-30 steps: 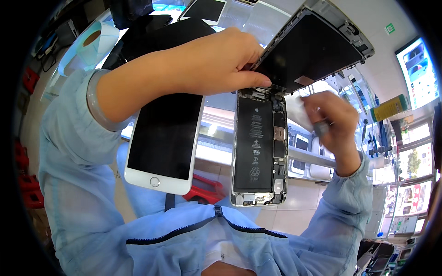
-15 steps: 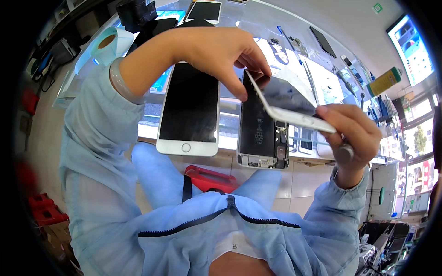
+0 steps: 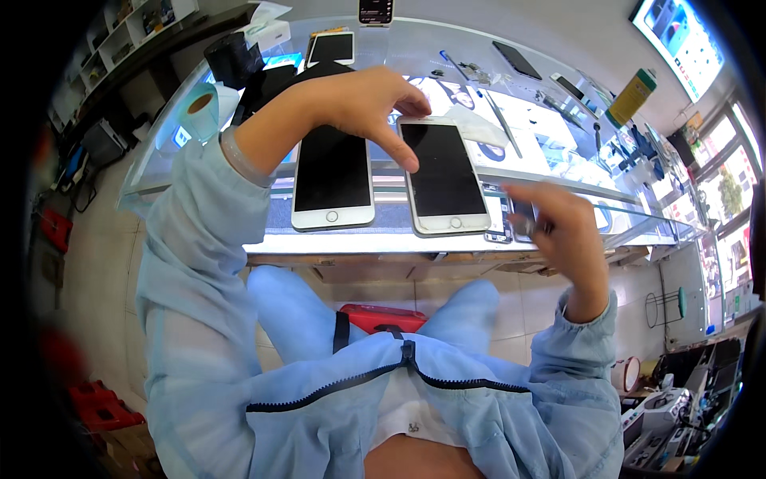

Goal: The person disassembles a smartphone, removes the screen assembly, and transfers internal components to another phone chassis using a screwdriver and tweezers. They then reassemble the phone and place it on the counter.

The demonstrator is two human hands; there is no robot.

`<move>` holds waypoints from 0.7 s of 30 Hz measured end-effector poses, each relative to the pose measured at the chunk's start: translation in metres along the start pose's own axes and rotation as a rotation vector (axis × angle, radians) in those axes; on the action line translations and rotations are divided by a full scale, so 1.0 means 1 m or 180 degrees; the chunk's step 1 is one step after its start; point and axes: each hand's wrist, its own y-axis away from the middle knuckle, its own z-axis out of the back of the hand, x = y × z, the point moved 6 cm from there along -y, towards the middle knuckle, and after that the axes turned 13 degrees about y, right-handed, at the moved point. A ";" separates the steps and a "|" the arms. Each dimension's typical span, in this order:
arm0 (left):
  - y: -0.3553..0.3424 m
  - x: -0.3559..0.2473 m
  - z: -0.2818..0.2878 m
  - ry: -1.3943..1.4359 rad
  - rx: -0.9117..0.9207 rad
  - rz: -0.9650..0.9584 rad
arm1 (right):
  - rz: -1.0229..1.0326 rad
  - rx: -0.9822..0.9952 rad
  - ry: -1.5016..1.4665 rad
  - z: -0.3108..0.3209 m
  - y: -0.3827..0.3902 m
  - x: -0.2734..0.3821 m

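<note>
My left hand [image 3: 375,112] arches over the white-framed phone [image 3: 443,168] on the glass counter, thumb touching its dark screen near the left edge, fingers apart and curled by its top edge. A second white phone [image 3: 331,180] lies alongside, under my left wrist. My right hand [image 3: 558,231] is just off the first phone's lower right, index finger bent toward it and the other fingers curled around a small metallic thing [image 3: 542,225] that I cannot make out.
Behind are a tissue box [image 3: 270,36], label roll [image 3: 201,108], black bundle [image 3: 231,60], small propped phone [image 3: 375,11], tweezers [image 3: 503,124], yellow-green bottle [image 3: 630,100] and several phones and tools. A lit screen [image 3: 674,40] is at upper right; a red case [image 3: 383,318] is below the counter.
The lifted screen has come down onto the opened phone, covering its battery and insides. My right hand has released it and drawn back. The view now takes in more of the counter.
</note>
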 end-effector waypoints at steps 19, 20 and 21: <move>0.071 -0.102 -0.072 0.0353 -0.0785 -0.0685 | -0.0628 -0.1079 0.0364 -0.027 -0.038 -0.111; 0.075 -0.097 -0.092 0.0819 -0.0353 -0.0263 | -0.0610 -0.1167 0.0357 -0.026 -0.037 -0.111; 0.079 -0.089 -0.114 0.1284 0.0087 0.0155 | -0.0597 -0.1255 0.0356 -0.025 -0.035 -0.110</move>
